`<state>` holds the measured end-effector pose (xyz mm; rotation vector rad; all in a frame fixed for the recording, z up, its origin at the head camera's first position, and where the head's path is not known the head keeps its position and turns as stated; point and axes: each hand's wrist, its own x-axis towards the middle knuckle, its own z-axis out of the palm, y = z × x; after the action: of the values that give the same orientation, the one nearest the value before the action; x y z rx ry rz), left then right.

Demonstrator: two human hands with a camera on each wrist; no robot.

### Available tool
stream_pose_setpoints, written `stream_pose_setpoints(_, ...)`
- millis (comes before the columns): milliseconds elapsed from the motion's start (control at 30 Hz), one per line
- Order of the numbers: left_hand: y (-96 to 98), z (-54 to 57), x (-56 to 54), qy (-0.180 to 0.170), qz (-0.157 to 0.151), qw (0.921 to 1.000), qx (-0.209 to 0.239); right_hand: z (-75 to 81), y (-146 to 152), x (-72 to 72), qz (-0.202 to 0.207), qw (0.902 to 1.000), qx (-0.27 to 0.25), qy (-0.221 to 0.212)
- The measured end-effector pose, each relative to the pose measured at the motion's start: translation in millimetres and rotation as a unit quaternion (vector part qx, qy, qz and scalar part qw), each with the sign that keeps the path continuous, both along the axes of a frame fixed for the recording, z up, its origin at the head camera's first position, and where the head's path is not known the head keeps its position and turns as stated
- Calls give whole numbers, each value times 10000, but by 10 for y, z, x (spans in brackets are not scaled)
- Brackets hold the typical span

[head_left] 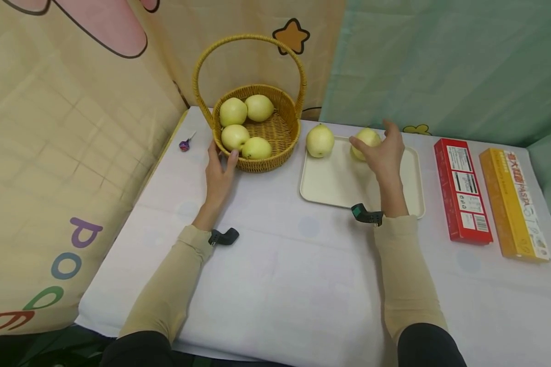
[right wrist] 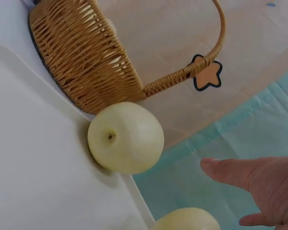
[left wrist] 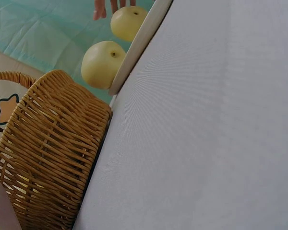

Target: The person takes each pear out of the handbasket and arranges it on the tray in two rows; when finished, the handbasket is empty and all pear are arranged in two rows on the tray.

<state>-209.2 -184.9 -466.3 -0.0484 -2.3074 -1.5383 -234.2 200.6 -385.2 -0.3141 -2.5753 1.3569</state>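
Observation:
A wicker basket with a tall handle holds several pale yellow pears. My left hand grips its near-left side, the thumb at the rim and the fingers along the outer wall. To the right of the basket lies a cream tray with two pears at its far edge. Over the right-hand pear hovers my right hand, thumb and fingers spread wide apart. The left-hand pear sits at the tray's rim, close to the basket in the right wrist view.
On the right of the white-covered table lie a red box and a yellow box. A wrapped lollipop is left of the basket. Printed curtains hang behind the table and along its left side.

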Motion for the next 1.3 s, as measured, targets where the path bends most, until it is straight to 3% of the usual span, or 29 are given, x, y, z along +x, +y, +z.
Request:
stream_pose_setpoints(233,-16,-38,-23,-16,25,10000,-7,236,-215,103,472,9980,42,423)
stream_pose_setpoints(433,-9,-46,-12,-92,-11,10000,18,247,-480,122,1295,9900,235,517)
stream_pose_setpoints(600,5,-29,4,-60,-49,10000,35,232,-762,113,1918,9802,177,471)
stream_pose_setpoints(767,7,-10,3,-29,-32,10000,38,278,-1007,29,2665,9624,358,378)
stream_pose_setpoints(900,6,-12,-1,-68,0,10000,5,321,-1171,-67,2977,9535,438,181)
stream_pose_setpoints(1300,-5,-11,-8,-133,43,9999,-38,376,-1754,-328,3276,9377,661,-945)
